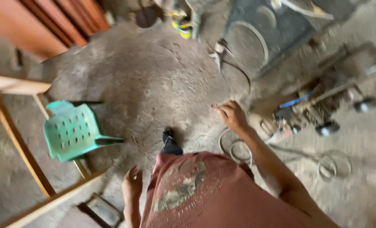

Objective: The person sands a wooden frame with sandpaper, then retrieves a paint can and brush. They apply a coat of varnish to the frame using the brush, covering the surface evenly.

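The right hand (233, 115) is stretched forward with fingers loosely curled and empty, nearest the wire rings (238, 148) lying on the dirt floor (154, 84) just below it, with a heap of metal parts (318, 105) off to its outer side. The left hand (132, 182) hangs low by the red shirt (209, 198), fingers slack, holding nothing. A green plastic chair (71, 131) stands well out from the left hand, beside a wooden frame (14, 139). The view is blurred; I'd judge it best to steady the stance before bending, then take a ring with a full-fingered grasp.
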